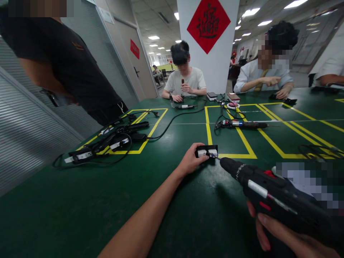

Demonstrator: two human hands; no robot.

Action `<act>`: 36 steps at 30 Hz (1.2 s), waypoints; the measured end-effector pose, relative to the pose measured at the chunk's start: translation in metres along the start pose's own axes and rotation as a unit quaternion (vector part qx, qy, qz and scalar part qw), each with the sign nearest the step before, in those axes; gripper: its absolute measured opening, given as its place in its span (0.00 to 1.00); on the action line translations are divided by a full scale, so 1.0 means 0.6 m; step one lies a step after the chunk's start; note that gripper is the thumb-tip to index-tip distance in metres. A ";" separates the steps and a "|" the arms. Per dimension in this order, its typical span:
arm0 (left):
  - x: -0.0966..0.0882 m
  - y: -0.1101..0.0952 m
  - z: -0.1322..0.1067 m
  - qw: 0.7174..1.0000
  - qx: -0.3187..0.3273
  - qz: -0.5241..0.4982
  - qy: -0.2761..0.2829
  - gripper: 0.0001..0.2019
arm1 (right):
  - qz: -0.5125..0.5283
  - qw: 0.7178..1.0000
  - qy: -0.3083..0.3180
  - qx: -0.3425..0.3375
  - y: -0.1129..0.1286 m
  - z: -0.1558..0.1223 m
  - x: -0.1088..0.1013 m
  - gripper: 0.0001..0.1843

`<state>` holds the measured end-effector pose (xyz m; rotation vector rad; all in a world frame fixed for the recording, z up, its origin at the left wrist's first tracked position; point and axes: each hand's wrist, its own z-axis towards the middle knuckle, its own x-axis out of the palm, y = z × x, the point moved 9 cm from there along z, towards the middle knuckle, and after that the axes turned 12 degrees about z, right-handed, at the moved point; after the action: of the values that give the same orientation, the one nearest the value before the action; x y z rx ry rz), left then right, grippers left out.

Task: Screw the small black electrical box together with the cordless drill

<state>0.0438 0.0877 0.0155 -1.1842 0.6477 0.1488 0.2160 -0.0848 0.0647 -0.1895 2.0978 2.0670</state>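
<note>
Over at twelve o'clock the left hand (195, 159) clamps thumb and fingers on a black case (210, 151), seemingly to steady it over the green table (129, 197), while the right hand (285, 233) wraps its fingers round a power drill (258, 181), aimed in from four o'clock.

Office with a workshop-style table (107, 200)
Ceiling lights (251, 12) and low partitions (168, 67) say office; yellow tape (208, 122) and a power drill (271, 190), workshop.

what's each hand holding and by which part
The left hand holds a small black-and-white part by its left end; the right hand holds a black power drill by the handle below its body.
</note>
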 end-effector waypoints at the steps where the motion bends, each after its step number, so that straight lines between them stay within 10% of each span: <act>1: 0.000 0.000 0.000 1.000 -0.001 -0.001 0.001 0.25 | -0.003 1.000 -0.005 -0.005 0.010 0.003 0.005 0.14; 14: -0.003 0.000 0.001 1.000 0.016 0.010 -0.008 0.25 | -0.008 0.999 -0.032 0.000 0.000 -0.001 -0.003 0.14; 19: -0.002 0.000 0.000 1.000 0.012 0.009 -0.007 0.25 | -0.031 0.990 0.115 0.075 -0.059 -0.019 0.007 0.21; 24: -0.001 0.000 0.000 1.000 0.008 0.001 -0.006 0.25 | 0.013 1.000 -0.016 0.013 -0.003 0.005 -0.001 0.13; 30: -0.003 -0.003 0.000 1.000 0.013 0.013 -0.011 0.25 | 0.032 0.999 -0.035 0.022 0.012 0.013 0.002 0.14; 36: -0.005 -0.004 -0.001 1.000 0.012 0.017 -0.012 0.25 | 0.048 0.985 0.111 0.122 -0.068 -0.021 0.004 0.19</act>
<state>0.0423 0.0868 0.0188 -1.1469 0.6472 0.1832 0.2222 -0.0984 0.0243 -0.3008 2.5171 1.8920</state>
